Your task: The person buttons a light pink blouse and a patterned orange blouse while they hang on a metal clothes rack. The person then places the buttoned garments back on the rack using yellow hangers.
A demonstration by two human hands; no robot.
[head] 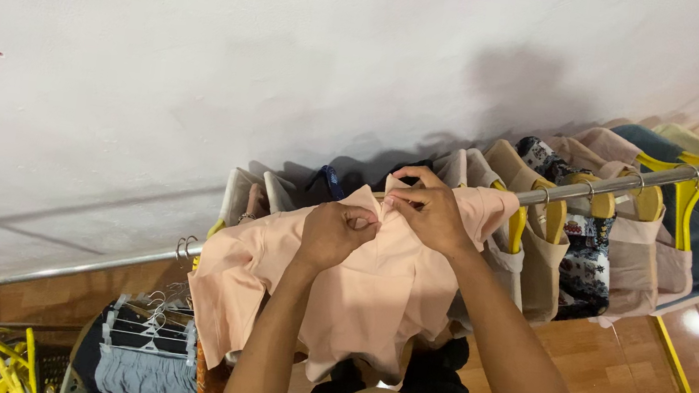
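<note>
At the rail (636, 180), both hands (382, 223) pinch the peach shirt (355, 299) collar, hiding it

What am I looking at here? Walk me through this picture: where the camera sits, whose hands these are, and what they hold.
The single picture comes from a camera worn on a person's head, tilted down at their own two bare hands. No machine is involved. The left hand and right hand both pinch the collar area of a peach shirt hanging on a metal clothes rail. Further along the rail hang more garments on yellow hangers, against a white wall. Lower left sits a basket of spare hangers on the wooden floor.
</note>
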